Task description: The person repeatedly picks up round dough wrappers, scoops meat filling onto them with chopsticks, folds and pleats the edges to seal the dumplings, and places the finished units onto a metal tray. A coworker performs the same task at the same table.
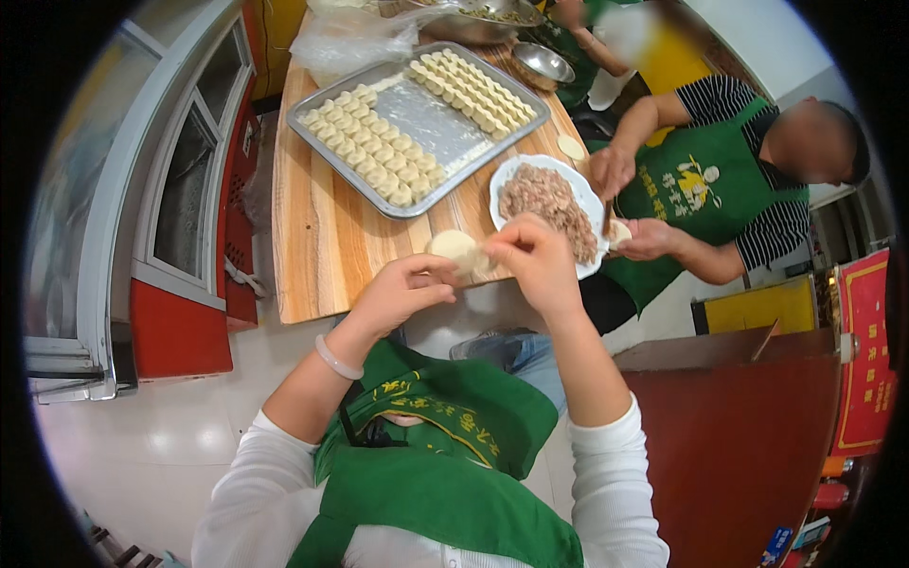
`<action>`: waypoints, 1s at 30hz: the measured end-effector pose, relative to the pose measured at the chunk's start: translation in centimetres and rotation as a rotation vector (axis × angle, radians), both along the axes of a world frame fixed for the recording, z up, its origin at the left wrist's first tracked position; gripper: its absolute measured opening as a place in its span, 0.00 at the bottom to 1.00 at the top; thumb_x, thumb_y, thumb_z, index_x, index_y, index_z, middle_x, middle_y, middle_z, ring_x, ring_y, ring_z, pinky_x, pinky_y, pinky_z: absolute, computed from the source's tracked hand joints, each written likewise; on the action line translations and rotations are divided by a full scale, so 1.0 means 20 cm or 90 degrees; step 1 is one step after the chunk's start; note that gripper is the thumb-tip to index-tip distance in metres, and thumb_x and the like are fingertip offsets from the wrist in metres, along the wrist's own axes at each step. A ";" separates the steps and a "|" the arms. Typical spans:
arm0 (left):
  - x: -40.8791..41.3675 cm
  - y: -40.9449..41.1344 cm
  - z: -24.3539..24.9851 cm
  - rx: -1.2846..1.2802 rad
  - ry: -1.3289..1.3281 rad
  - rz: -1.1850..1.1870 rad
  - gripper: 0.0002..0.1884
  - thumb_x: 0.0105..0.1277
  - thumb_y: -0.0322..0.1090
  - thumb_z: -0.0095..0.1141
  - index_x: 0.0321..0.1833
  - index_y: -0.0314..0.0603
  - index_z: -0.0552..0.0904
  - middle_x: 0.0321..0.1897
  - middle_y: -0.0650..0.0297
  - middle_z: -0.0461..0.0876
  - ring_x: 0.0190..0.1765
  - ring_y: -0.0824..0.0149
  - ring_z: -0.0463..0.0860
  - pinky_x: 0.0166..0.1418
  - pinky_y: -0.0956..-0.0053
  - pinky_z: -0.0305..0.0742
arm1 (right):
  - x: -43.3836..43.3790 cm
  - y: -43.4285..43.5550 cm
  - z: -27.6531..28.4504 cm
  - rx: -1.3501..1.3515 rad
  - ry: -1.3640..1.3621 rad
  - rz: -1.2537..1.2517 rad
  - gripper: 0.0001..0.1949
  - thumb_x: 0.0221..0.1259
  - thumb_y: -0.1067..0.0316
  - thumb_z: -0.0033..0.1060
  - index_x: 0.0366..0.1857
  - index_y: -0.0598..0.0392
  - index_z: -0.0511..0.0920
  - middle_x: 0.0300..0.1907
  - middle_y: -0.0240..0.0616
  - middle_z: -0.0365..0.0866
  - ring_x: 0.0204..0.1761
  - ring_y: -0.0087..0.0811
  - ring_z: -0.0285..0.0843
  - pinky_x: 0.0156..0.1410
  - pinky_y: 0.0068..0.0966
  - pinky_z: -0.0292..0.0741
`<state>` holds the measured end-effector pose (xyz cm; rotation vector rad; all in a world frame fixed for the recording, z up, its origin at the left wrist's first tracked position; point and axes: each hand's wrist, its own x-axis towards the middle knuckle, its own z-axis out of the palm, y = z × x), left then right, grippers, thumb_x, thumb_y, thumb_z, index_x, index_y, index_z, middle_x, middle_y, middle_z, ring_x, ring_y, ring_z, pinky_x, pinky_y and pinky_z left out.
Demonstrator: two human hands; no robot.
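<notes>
My right hand [534, 257] pinches the edge of a thin, pale round dumpling wrapper [454, 248] near the table's front edge. My left hand [412, 290], below a pale bracelet, is curled beside the wrapper with thumb and fingers apart; whether it touches the dough is unclear. Just beyond my right hand, a white scalloped plate [501, 177] holds a heap of raw minced filling [543, 195]. Further left lies a metal tray [341, 186] dusted with flour, bearing two blocks of folded dumplings [369, 153] in rows. Another wrapper [570, 147] lies flat behind the plate.
At the right, a co-worker in a green apron [699, 177] holds a wrapper and a thin tool by the plate. Another person's arm shows at the back, near metal bowls [543, 64]. A plastic bag [355, 46] lies behind the tray. The wooden table's edge [319, 312] is before me.
</notes>
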<state>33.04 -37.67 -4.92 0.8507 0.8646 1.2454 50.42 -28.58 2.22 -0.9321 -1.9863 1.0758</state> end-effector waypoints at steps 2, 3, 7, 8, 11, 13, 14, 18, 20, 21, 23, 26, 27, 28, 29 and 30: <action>-0.10 -0.01 -0.06 -0.009 0.051 0.096 0.13 0.61 0.24 0.56 0.49 0.32 0.77 0.39 0.62 0.79 0.41 0.72 0.80 0.47 0.78 0.76 | -0.13 0.16 0.01 0.061 -0.012 -0.020 0.05 0.47 0.72 0.69 0.23 0.61 0.81 0.22 0.34 0.77 0.25 0.22 0.73 0.33 0.21 0.69; -0.13 -0.02 -0.10 -0.016 0.076 0.150 0.12 0.61 0.24 0.55 0.48 0.33 0.77 0.37 0.63 0.79 0.40 0.72 0.80 0.46 0.79 0.76 | -0.22 0.25 0.02 0.032 -0.022 -0.030 0.05 0.47 0.72 0.68 0.23 0.62 0.81 0.23 0.34 0.78 0.25 0.22 0.74 0.32 0.21 0.70; -0.17 -0.06 -0.12 0.051 0.117 0.234 0.06 0.63 0.23 0.52 0.42 0.33 0.78 0.33 0.65 0.77 0.37 0.74 0.79 0.43 0.80 0.74 | -0.55 0.59 -0.02 -0.102 -0.006 -0.060 0.05 0.51 0.74 0.66 0.27 0.62 0.79 0.28 0.35 0.80 0.28 0.24 0.78 0.33 0.20 0.77; -0.16 -0.07 -0.12 0.069 0.100 0.225 0.06 0.63 0.22 0.51 0.42 0.32 0.77 0.33 0.65 0.76 0.36 0.74 0.78 0.44 0.80 0.74 | -0.63 0.67 -0.06 -0.142 0.013 -0.056 0.04 0.52 0.74 0.64 0.29 0.62 0.79 0.30 0.35 0.80 0.29 0.25 0.79 0.35 0.20 0.79; -0.18 -0.08 -0.14 0.127 0.148 0.183 0.05 0.63 0.21 0.51 0.40 0.30 0.77 0.36 0.61 0.75 0.37 0.71 0.78 0.44 0.78 0.74 | -0.84 0.85 -0.15 -0.251 0.075 -0.068 0.05 0.50 0.76 0.65 0.28 0.62 0.77 0.27 0.37 0.81 0.26 0.26 0.80 0.31 0.19 0.80; -0.20 -0.08 -0.13 0.149 0.205 0.171 0.04 0.63 0.20 0.51 0.39 0.30 0.78 0.35 0.60 0.75 0.37 0.71 0.78 0.42 0.80 0.74 | -0.94 0.92 -0.18 -0.297 0.057 -0.057 0.05 0.52 0.76 0.65 0.28 0.60 0.76 0.28 0.37 0.80 0.27 0.28 0.81 0.33 0.22 0.81; -0.21 -0.07 -0.13 0.162 0.214 0.171 0.04 0.63 0.20 0.51 0.39 0.31 0.78 0.35 0.60 0.75 0.37 0.71 0.78 0.42 0.80 0.74 | -0.97 0.95 -0.20 -0.311 0.048 -0.051 0.06 0.52 0.75 0.65 0.29 0.59 0.76 0.29 0.38 0.80 0.29 0.29 0.81 0.35 0.23 0.81; -0.21 -0.07 -0.14 0.221 0.243 0.211 0.04 0.62 0.24 0.53 0.37 0.34 0.79 0.31 0.62 0.77 0.31 0.73 0.77 0.33 0.82 0.70 | -1.10 1.01 -0.24 -0.321 0.002 -0.053 0.06 0.53 0.74 0.65 0.29 0.58 0.75 0.30 0.38 0.80 0.31 0.29 0.81 0.37 0.23 0.81; -0.20 -0.07 -0.10 0.238 0.238 0.217 0.04 0.62 0.24 0.53 0.37 0.35 0.79 0.30 0.62 0.77 0.30 0.72 0.77 0.29 0.82 0.69 | -1.13 1.03 -0.27 -0.345 0.013 -0.044 0.06 0.53 0.74 0.65 0.29 0.58 0.75 0.30 0.38 0.80 0.30 0.29 0.81 0.36 0.22 0.81; -0.20 -0.07 -0.10 0.237 0.232 0.215 0.04 0.61 0.22 0.52 0.37 0.34 0.79 0.31 0.61 0.77 0.31 0.72 0.78 0.30 0.83 0.70 | -1.14 1.02 -0.28 -0.361 0.017 -0.038 0.06 0.53 0.74 0.65 0.30 0.58 0.75 0.30 0.37 0.80 0.30 0.29 0.81 0.36 0.22 0.80; -0.21 -0.07 -0.10 0.235 0.218 0.211 0.05 0.61 0.19 0.51 0.37 0.34 0.79 0.32 0.60 0.76 0.33 0.72 0.78 0.33 0.83 0.72 | -1.16 1.00 -0.28 -0.388 0.026 -0.029 0.07 0.53 0.75 0.64 0.31 0.58 0.75 0.30 0.38 0.80 0.30 0.30 0.81 0.35 0.24 0.80; -0.21 -0.07 -0.11 0.254 0.224 0.224 0.04 0.62 0.21 0.51 0.37 0.34 0.79 0.31 0.61 0.76 0.31 0.72 0.78 0.30 0.82 0.69 | -1.19 0.98 -0.27 -0.436 0.051 -0.018 0.07 0.54 0.77 0.61 0.34 0.60 0.74 0.30 0.39 0.80 0.31 0.32 0.81 0.35 0.26 0.80; -0.21 -0.07 -0.11 0.260 0.223 0.230 0.04 0.62 0.22 0.52 0.37 0.35 0.79 0.30 0.62 0.76 0.31 0.72 0.77 0.28 0.82 0.68 | -1.19 0.98 -0.27 -0.443 0.050 -0.014 0.06 0.55 0.76 0.59 0.36 0.59 0.73 0.32 0.39 0.80 0.33 0.32 0.81 0.38 0.26 0.80; -0.20 -0.07 -0.10 0.259 0.218 0.233 0.04 0.62 0.22 0.52 0.37 0.35 0.79 0.30 0.62 0.76 0.31 0.72 0.77 0.28 0.82 0.68 | -1.19 0.98 -0.27 -0.451 0.048 -0.012 0.06 0.57 0.75 0.58 0.37 0.58 0.73 0.34 0.39 0.79 0.35 0.32 0.81 0.40 0.27 0.80; -0.19 -0.07 -0.10 0.257 0.212 0.235 0.04 0.62 0.22 0.52 0.37 0.35 0.79 0.30 0.62 0.76 0.31 0.72 0.77 0.28 0.82 0.68 | -1.19 0.98 -0.27 -0.455 0.047 -0.009 0.06 0.58 0.75 0.55 0.38 0.58 0.73 0.35 0.40 0.79 0.36 0.33 0.81 0.41 0.27 0.80; -0.19 -0.07 -0.09 0.254 0.209 0.235 0.04 0.61 0.22 0.52 0.37 0.35 0.79 0.30 0.62 0.76 0.31 0.72 0.77 0.29 0.82 0.68 | -1.18 0.98 -0.26 -0.462 0.047 -0.007 0.06 0.59 0.75 0.53 0.40 0.58 0.72 0.36 0.41 0.79 0.36 0.34 0.81 0.42 0.27 0.80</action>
